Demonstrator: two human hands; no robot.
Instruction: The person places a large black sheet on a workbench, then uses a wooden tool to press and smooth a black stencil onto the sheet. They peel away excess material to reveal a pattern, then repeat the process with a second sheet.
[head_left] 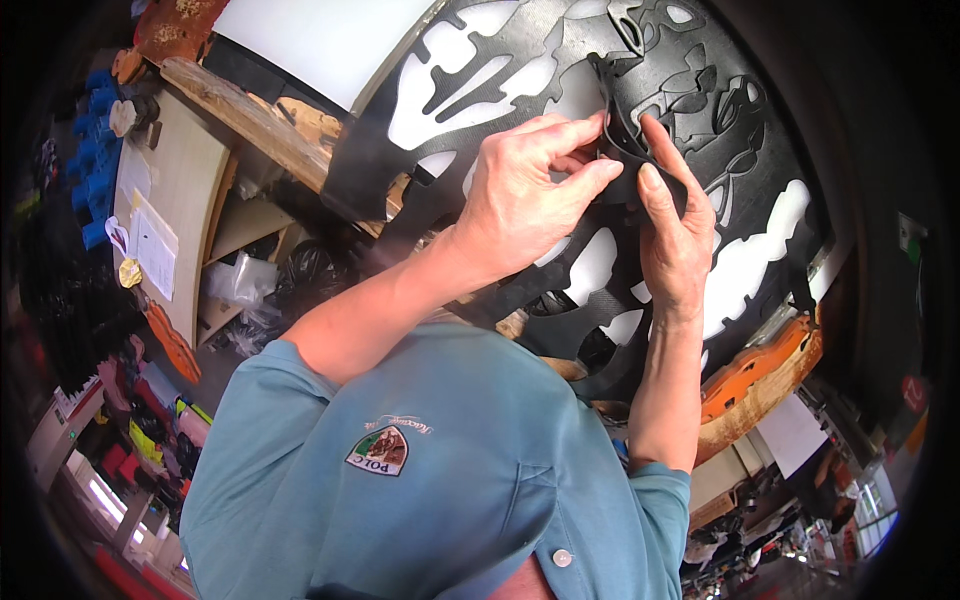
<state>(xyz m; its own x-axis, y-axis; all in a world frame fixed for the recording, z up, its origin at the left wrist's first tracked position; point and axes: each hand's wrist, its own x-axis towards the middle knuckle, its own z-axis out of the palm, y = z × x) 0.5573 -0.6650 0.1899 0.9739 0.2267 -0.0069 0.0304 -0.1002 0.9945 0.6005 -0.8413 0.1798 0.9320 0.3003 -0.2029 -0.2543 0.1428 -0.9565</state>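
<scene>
Black die-cut sheet (520, 90) filled the bench; your left hand (520, 200) and right hand (675, 240) pinched one cut-out piece (628, 150) at its edge.

The big die-cut sheet (560, 60) is black with a fine woven texture, its cut-out shapes showing white from the surface beneath; the small piece (625, 165) pinched at its middle is the same black; the shirt (430, 500) is teal-blue with a small embroidered badge in green, brown and white; the wooden bench edge (250, 115) is tan; an orange strip (760, 370) lies lower right; blue blocks (98, 150) stack far left.
</scene>
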